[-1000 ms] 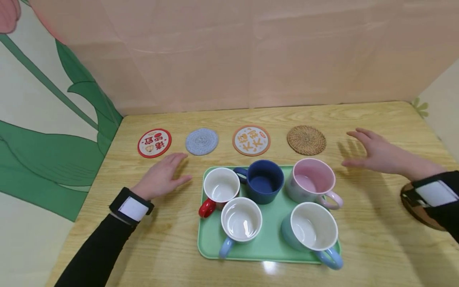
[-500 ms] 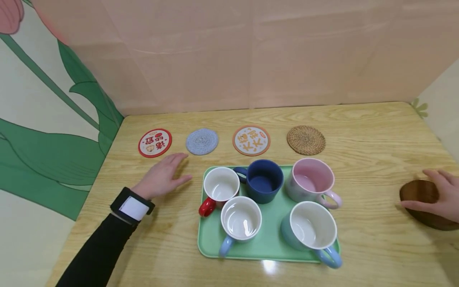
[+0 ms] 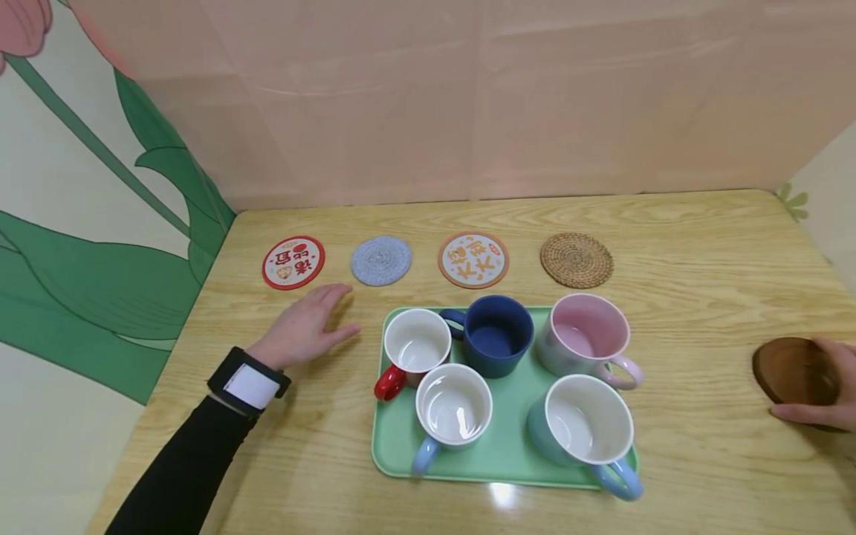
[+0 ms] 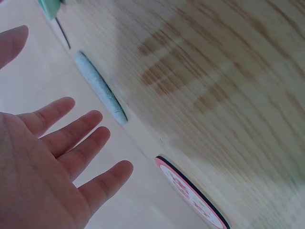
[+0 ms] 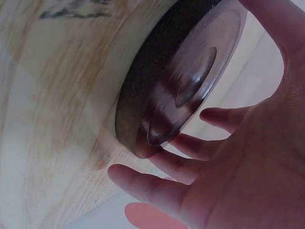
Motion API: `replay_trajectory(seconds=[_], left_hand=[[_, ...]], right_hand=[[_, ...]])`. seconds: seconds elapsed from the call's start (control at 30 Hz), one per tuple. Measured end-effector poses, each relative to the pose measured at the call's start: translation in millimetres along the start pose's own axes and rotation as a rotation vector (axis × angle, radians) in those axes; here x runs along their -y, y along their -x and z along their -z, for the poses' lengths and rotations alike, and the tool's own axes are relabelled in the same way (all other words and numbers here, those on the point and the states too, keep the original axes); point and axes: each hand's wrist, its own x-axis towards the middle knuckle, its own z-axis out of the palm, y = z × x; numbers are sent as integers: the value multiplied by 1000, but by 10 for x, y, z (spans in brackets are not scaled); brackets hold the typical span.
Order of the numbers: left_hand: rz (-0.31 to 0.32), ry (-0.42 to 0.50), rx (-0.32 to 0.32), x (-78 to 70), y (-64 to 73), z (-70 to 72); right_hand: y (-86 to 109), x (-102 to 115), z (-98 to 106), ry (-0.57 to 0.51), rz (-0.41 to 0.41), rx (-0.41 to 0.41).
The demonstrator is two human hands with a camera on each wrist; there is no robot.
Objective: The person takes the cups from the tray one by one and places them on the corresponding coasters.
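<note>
My left hand [image 3: 299,331] hovers with fingers spread and nothing in it, left of the green tray [image 3: 511,468]. Just beyond its fingers lie a red-rimmed printed coaster [image 3: 293,263] and a blue-grey woven coaster [image 3: 381,261]. At the right edge, my right hand [image 3: 832,386] holds a round dark wooden coaster [image 5: 190,76] between thumb and fingers, by opposite edges. In the right wrist view, one finger stands off from the rim; part of the hand is cut off in the head view. An orange-rimmed printed coaster [image 3: 473,260] and a brown woven coaster [image 3: 576,260] complete the back row.
On the tray stand a red-handled mug [image 3: 416,342], a navy mug [image 3: 498,338], a pink mug [image 3: 582,338], a small blue-handled mug [image 3: 453,405] and a larger light-blue mug [image 3: 578,423]. A pinkish covering [image 3: 468,104] hangs behind the wooden table [image 3: 695,446].
My right hand has moved from beside the brown woven coaster toward the near right, down to the wooden coaster, and closed round its edges. My left hand has stayed almost still.
</note>
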Motion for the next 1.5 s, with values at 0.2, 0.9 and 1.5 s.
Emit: replay_trajectory(seconds=[0.2,0.9,1.5], left_hand=[[6,3,-2,-8,13,5],[10,12,3,-31,30,4],[-12,5,54,-91,-49,-76]], right_hand=[[2,149,50,-13,5,1],[-445,731,268,148,113,200],[-1212,1162,298,102,199,362]])
